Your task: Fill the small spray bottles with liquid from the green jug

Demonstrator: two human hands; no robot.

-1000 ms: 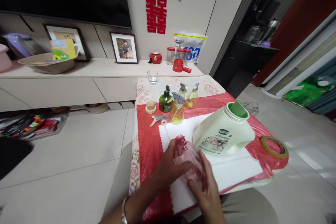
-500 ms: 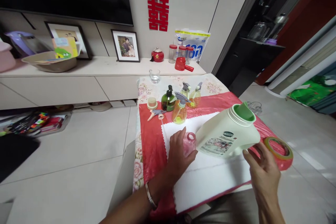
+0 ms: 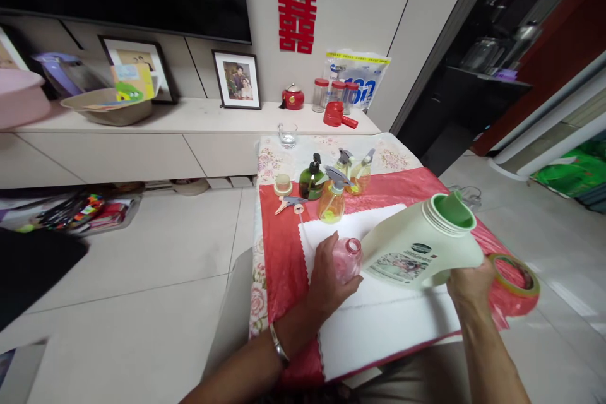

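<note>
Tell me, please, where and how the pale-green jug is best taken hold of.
Probably by the handle of the pale-green jug, coming from the right: the handle is on that side, where the right hand holds it, while the pink bottle in the left hand crowds the opposite side.

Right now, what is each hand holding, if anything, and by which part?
The left hand holds the pink bottle around its body, below the neck; the right hand holds the pale green jug by its handle.
</note>
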